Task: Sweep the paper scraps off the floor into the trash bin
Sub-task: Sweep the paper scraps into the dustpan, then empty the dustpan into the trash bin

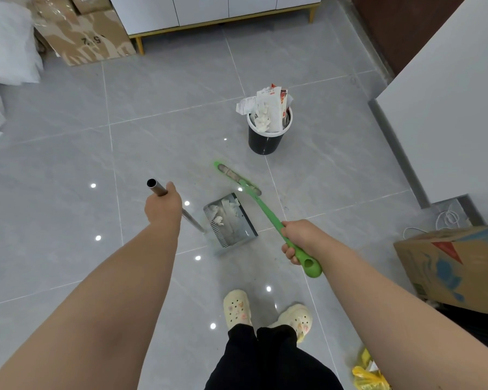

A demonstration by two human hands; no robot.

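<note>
Your L hand point(164, 205) grips the pole of the dustpan point(233, 223); R hand point(297, 240) wraps the green broom point(265, 215) handle. Paper scraps point(226, 211) sit in the pan; trash bin point(266, 139) at 1 o'clock of it, stuffed full.

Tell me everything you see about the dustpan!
The dustpan is a shiny gray, metal-looking tray with comb teeth along one edge and a dark strip on the lip facing the green broom. White paper scraps lie inside. Its long silver tube handle slants up to the left hand, which grips it near the open top end.
</note>
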